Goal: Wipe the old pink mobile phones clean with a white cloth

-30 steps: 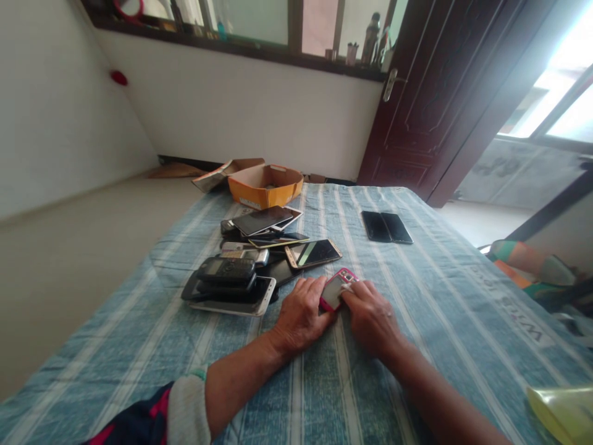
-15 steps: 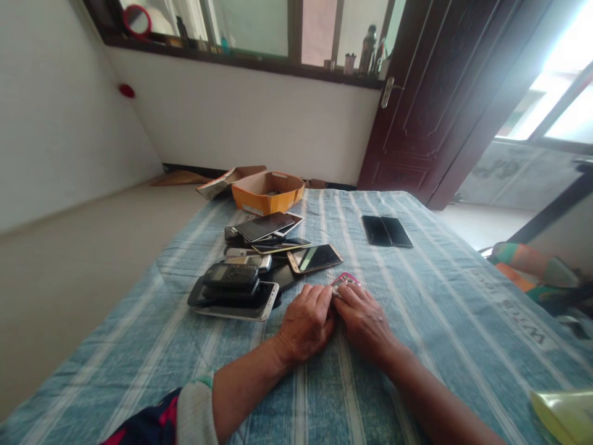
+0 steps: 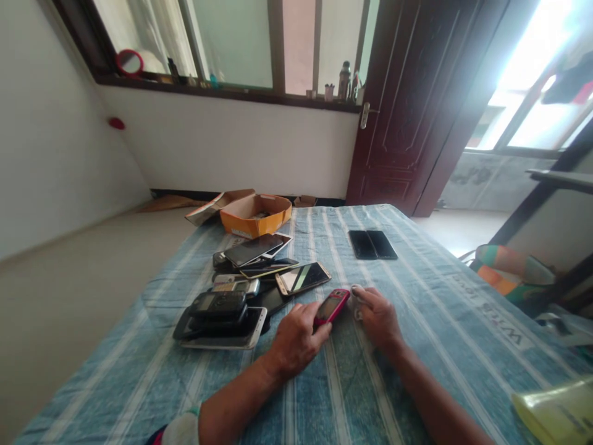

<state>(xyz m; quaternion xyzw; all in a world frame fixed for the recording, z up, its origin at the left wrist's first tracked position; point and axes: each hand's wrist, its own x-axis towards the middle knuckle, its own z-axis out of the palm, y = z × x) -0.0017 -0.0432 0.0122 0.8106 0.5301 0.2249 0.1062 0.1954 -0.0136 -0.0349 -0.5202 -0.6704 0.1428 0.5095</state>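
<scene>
A small pink-edged mobile phone (image 3: pixel 332 306) is tilted up just over the tablecloth, gripped along its near left side by my left hand (image 3: pixel 296 339). To its right, apart from the phone, my right hand (image 3: pixel 378 316) has its fingers closed on a small whitish wad, likely a wipe or cloth (image 3: pixel 356 301); most of it is hidden under the fingers. Left of my hands lies a heap of old phones, with a black phone (image 3: pixel 218 307) on top of a white phone (image 3: pixel 256 332). A gold phone (image 3: pixel 303 279) rests at the heap's right edge.
Two black phones (image 3: pixel 373 245) lie side by side farther back on the striped blue tablecloth (image 3: pixel 417 346). Behind the heap stands an open orange cardboard box (image 3: pixel 256 227) with its flap out left. A yellow plastic packet (image 3: pixel 556 408) sits at the near right corner.
My hands have moved apart. The left now raises and tilts the pink phone, which was mostly covered before; the right has drawn away to the right with the whitish wad. The view has tilted up.
</scene>
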